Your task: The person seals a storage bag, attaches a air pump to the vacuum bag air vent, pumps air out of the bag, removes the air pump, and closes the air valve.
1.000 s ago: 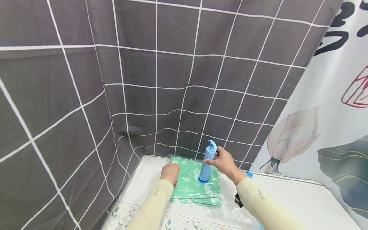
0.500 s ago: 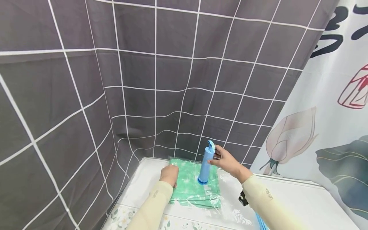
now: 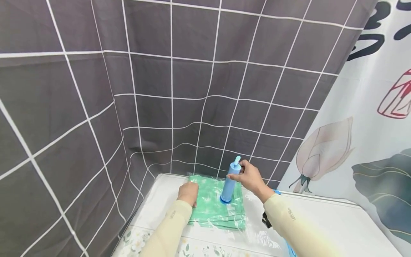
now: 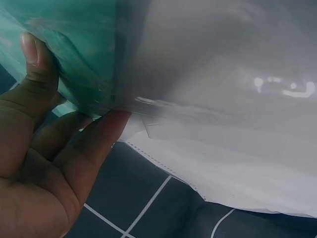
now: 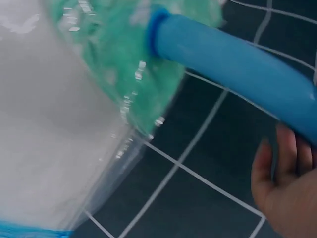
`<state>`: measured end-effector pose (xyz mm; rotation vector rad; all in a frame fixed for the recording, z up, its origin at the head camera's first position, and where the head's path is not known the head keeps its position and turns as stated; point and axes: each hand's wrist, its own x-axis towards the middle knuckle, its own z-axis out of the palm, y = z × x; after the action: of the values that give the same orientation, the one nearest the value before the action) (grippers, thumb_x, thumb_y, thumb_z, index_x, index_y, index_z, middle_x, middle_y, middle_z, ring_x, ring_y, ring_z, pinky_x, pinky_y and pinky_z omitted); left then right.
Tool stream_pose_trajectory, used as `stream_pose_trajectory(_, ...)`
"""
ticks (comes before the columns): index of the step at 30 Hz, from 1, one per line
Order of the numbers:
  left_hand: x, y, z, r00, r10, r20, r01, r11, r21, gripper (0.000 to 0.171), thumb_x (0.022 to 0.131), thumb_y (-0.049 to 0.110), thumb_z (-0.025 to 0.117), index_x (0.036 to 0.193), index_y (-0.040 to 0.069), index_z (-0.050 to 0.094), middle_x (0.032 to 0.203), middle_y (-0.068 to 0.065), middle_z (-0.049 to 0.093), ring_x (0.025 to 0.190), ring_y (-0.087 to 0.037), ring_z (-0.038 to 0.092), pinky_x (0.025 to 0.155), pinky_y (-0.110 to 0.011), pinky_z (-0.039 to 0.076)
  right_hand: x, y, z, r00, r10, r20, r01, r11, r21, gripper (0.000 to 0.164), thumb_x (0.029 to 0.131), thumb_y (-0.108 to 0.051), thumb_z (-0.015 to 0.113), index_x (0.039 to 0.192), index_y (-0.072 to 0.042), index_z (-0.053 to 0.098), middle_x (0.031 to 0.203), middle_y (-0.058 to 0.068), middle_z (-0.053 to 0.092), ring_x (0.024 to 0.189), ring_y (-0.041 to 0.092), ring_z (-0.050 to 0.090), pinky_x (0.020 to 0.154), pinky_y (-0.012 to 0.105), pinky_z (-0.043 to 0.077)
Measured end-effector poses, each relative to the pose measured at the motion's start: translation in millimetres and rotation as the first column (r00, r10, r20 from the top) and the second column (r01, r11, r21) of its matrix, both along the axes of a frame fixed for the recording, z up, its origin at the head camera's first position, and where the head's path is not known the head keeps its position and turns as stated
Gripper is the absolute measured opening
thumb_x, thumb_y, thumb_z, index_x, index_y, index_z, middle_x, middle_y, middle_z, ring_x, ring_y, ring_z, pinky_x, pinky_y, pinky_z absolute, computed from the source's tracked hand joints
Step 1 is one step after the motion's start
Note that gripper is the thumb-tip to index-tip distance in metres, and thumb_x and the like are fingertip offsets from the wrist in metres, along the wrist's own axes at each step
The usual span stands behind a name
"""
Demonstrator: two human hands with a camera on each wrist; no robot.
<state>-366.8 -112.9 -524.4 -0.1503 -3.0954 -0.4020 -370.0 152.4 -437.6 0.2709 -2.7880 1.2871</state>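
A clear plastic storage bag (image 3: 264,240) with folded green cloth (image 3: 205,212) inside lies on the white surface. My left hand (image 3: 188,192) holds the bag's left edge. In the left wrist view, the thumb is on top of the bag and the fingers (image 4: 101,136) are beneath it. A light blue hand pump (image 3: 228,187) stands slightly tilted, its dark blue base on the bag above the cloth. My right hand (image 3: 252,176) grips the pump's upper part, just below its pale blue handle (image 3: 237,160). The right wrist view cuts off the pump's top.
A dark grey curtain (image 3: 192,82) with white grid lines hangs behind and to the left. At right hangs a white curtain (image 3: 340,100) with a flower print. The white tabletop (image 3: 327,214) extends rightward; a blue item (image 3: 290,248) lies partly under the right sleeve.
The pump's handle has turned and now shows narrower. My right hand's fingers have shifted around the pump's top, and the right forearm swung slightly right and back. The left hand keeps its place.
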Motion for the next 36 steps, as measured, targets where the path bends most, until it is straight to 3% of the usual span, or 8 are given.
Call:
stream_pose_trajectory(4,0.0,-1,2.4,1.000,-0.003,-0.002,0.003,1.000,0.015,0.039,0.070,0.012,0.095,0.104,-0.001,0.081,0.086,-0.017,0.081,0.070,-0.026,0.075,0.086,-0.044,0.074,2.0,0,-2.6,1.000,-0.018,0.016,0.018,1.000,-0.001,0.059,0.100,-0.039,0.090,0.131,-0.004,0.054,0.106,0.010,0.061,0.088,0.022,0.059,0.072,0.032,0.051)
stream_pose_trajectory(8,-0.5,-2,-1.5,1.000,-0.010,0.004,0.010,1.000,0.015,0.040,0.069,0.012,0.096,0.104,-0.001,0.081,0.090,-0.018,0.082,0.074,-0.027,0.077,0.088,-0.046,0.074,-0.2,7,-2.9,0.993,0.107,0.053,-0.102,0.990,-0.096,0.070,0.106,-0.030,0.083,0.157,0.001,0.047,0.144,0.027,0.066,0.128,0.040,0.070,0.100,0.045,0.066)
stream_pose_trajectory(13,0.6,-2,-3.1,1.000,0.007,0.014,-0.008,1.000,0.030,0.037,0.074,0.013,0.094,0.105,0.000,0.080,0.086,-0.016,0.079,0.070,-0.025,0.073,0.082,-0.041,0.073,-7.7,15,3.5,0.959,0.268,0.087,-0.244,0.944,-0.223,0.076,0.107,-0.012,0.076,0.170,0.006,0.038,0.171,0.033,0.051,0.156,0.052,0.057,0.123,0.058,0.059)
stream_pose_trajectory(17,0.2,-2,-1.4,1.000,0.009,0.009,-0.009,1.000,0.018,0.039,0.072,0.013,0.094,0.106,0.000,0.081,0.090,-0.017,0.080,0.073,-0.025,0.074,0.083,-0.041,0.074,-9.5,19,7.3,0.953,0.289,0.095,-0.267,0.943,-0.196,0.070,0.108,-0.011,0.074,0.167,0.008,0.043,0.166,0.030,0.058,0.149,0.045,0.065,0.119,0.052,0.063)
stream_pose_trajectory(21,-2.0,-1,0.3,1.000,-0.002,0.002,0.002,1.000,-0.021,0.042,0.067,0.012,0.097,0.104,0.000,0.081,0.092,-0.017,0.082,0.076,-0.027,0.076,0.090,-0.045,0.074,-9.8,21,7.7,0.962,0.257,0.093,-0.239,0.956,-0.169,0.048,0.106,-0.012,0.079,0.145,0.008,0.060,0.132,0.021,0.078,0.118,0.023,0.077,0.103,0.040,0.068)
stream_pose_trajectory(25,-10.4,-2,-6.9,1.000,-0.023,-0.019,0.022,0.998,-0.063,0.042,0.064,0.015,0.099,0.100,0.002,0.081,0.089,-0.015,0.083,0.077,-0.027,0.078,0.086,-0.047,0.074,-10.4,18,7.8,0.981,0.179,0.075,-0.170,0.980,-0.106,0.036,0.104,-0.021,0.085,0.118,0.003,0.061,0.090,0.001,0.062,0.082,0.011,0.057,0.074,0.026,0.054)
stream_pose_trajectory(33,-51.7,-10,-52.8,0.999,-0.034,-0.028,0.032,0.997,-0.069,0.049,0.060,0.018,0.100,0.104,0.007,0.082,0.095,-0.013,0.085,0.082,-0.029,0.081,0.091,-0.053,0.073,-10.3,7,-3.3,1.000,-0.026,0.004,0.026,1.000,-0.004,0.067,0.097,-0.042,0.093,0.135,0.000,0.057,0.106,0.011,0.070,0.090,0.021,0.064,0.073,0.029,0.056)
stream_pose_trajectory(36,-47.5,-7,-54.7,0.999,-0.024,-0.022,0.022,0.998,-0.063,0.047,0.061,0.017,0.100,0.104,0.007,0.082,0.096,-0.012,0.085,0.083,-0.028,0.081,0.092,-0.052,0.073,-7.3,8,-8.6,1.000,-0.011,-0.008,0.011,0.999,0.035,0.075,0.098,-0.048,0.090,0.143,0.000,0.054,0.113,0.017,0.071,0.095,0.026,0.068,0.077,0.034,0.059)
